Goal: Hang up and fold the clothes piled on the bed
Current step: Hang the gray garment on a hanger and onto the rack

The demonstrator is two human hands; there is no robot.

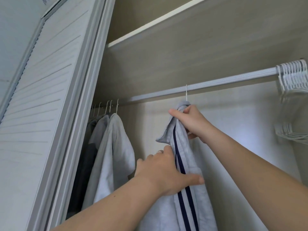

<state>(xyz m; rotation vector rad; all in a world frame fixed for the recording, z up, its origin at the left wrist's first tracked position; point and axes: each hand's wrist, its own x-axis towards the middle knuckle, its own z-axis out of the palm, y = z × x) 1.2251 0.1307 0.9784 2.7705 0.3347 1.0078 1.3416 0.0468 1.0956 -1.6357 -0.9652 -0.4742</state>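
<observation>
Both our hands clamp the striped grey garment (197, 205): right hand (191, 124) round its collar, just under the hanger hook (186, 92) on the rail (225, 83); left hand (160, 172) below that grip, pinching the fold.

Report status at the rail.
Right hand grips striped garment at collar; left hand holds its front. Hanger hook over rail. Hung clothes left, spare hangers right.

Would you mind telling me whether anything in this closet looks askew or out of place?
Only the striped garment: it hangs bunched on its hanger, with a flap sticking out leftward near the top. The right hand grips it there; the left hand holds it lower down. The other clothes and spare hangers look tidy.
</observation>
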